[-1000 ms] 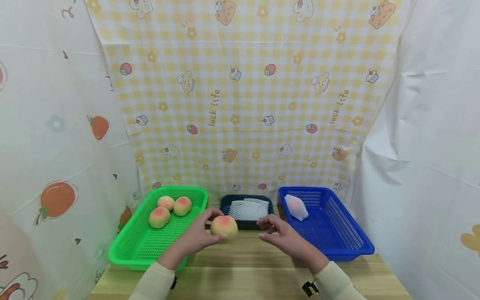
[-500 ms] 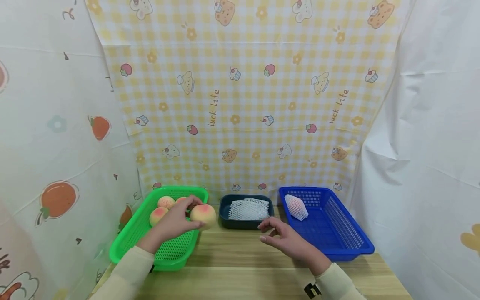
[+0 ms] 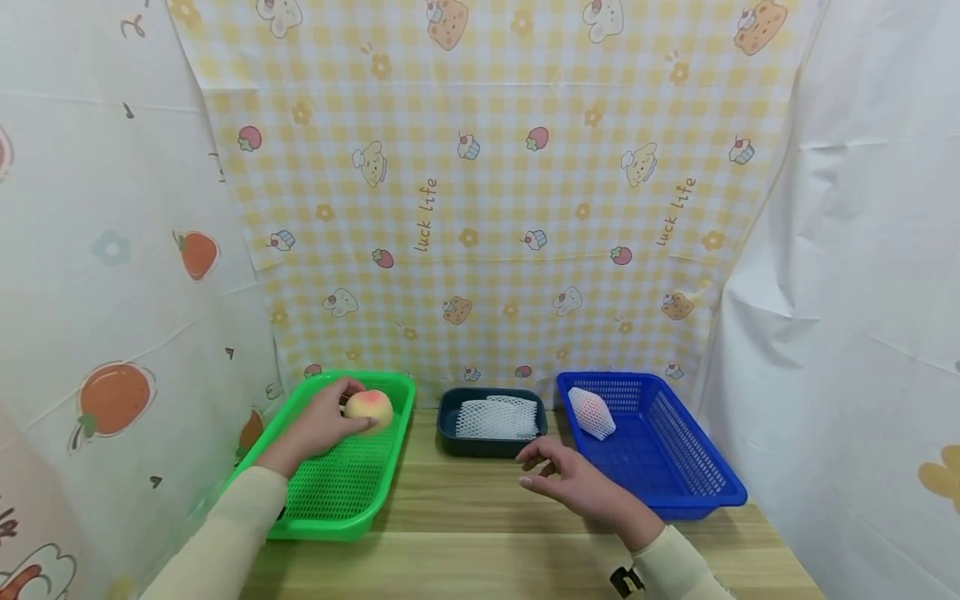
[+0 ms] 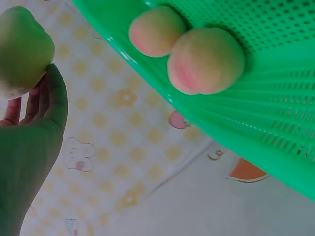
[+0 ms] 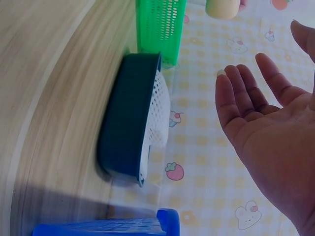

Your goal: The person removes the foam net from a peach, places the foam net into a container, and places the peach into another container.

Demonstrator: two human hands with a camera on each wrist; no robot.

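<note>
My left hand (image 3: 319,423) holds a peach (image 3: 369,410) between thumb and fingers, above the green basket (image 3: 330,528). In the left wrist view that peach (image 4: 23,51) is at the upper left, while two other peaches (image 4: 206,60) lie in the basket. From the head view, the hand and held peach hide the fruit in the basket. My right hand (image 3: 567,477) hovers over the table by the blue basket, its fingers loosely bent and holding nothing. The right wrist view shows its palm (image 5: 280,132) with fingers apart.
Between the baskets stands a dark teal tray (image 3: 491,447) holding white foam net sleeves (image 3: 495,419). The blue basket (image 3: 660,503) on the right contains a peach in a foam net (image 3: 592,414). A patterned cloth (image 3: 480,208) hangs behind the wooden table (image 3: 450,517).
My left hand has carried the peach leftward from in front of the teal tray to over the green basket. My right hand has stayed nearly still.
</note>
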